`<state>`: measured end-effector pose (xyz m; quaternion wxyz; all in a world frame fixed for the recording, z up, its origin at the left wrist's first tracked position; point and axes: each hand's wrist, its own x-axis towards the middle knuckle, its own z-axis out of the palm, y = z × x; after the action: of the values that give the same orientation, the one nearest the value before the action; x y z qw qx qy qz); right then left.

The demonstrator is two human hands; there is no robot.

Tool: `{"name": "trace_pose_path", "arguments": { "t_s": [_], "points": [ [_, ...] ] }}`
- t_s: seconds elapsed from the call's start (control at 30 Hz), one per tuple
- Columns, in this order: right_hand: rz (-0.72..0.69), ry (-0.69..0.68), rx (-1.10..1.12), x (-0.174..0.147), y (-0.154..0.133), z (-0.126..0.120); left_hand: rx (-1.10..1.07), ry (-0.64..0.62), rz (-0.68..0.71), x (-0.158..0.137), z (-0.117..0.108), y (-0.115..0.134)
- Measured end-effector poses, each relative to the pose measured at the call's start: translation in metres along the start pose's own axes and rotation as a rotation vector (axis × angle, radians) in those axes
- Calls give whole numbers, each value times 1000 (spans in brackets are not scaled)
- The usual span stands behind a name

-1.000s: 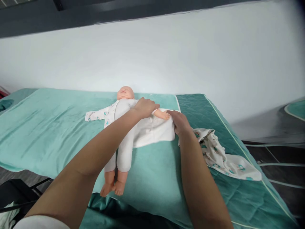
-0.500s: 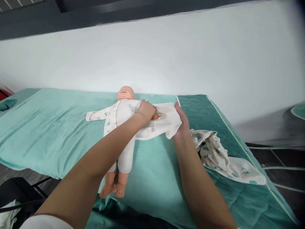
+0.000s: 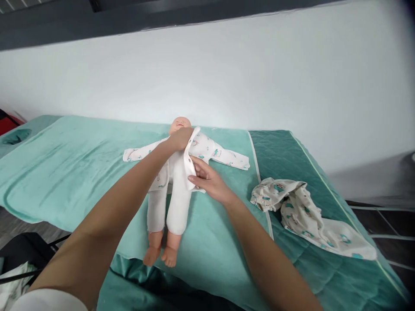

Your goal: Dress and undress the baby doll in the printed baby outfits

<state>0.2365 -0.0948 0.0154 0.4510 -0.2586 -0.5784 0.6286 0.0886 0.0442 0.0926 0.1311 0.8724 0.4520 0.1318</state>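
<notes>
A baby doll (image 3: 177, 211) lies on its back, head towards the wall and bare feet towards me, in a white under-layer. Around its upper body is a white printed baby jacket (image 3: 203, 147), both sleeves spread out sideways and the front partly open. My left hand (image 3: 182, 139) is closed at the upper edge of the raised right-hand front flap, by the doll's neck; its fingertips are hidden. Lower on the same flap, my right hand (image 3: 210, 179) pinches the snap-lined edge between thumb and fingers.
A crumpled printed baby garment (image 3: 301, 216) lies to the right on the dark green quilted cover (image 3: 275, 151). The doll rests on a light green sheet (image 3: 81, 172). Behind the bed stands a white wall (image 3: 207, 77). A black chair-like frame (image 3: 29, 255) is at lower left.
The right sleeve, bunched inside out between my hands before, now lies straight with its print showing. Both hands have moved left to the jacket's front flap, which is drawn over the doll's chest.
</notes>
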Motion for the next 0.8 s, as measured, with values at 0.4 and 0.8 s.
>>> {"name": "trace_pose_path", "arguments": {
  "t_s": [0.4, 0.8],
  "points": [
    [14, -21, -343, -12, -17, 5, 129, 114, -206, -44, -9, 24],
    [69, -16, -802, -43, -3, -25, -203, 635, -422, -182, 47, -20]
  ]
}}
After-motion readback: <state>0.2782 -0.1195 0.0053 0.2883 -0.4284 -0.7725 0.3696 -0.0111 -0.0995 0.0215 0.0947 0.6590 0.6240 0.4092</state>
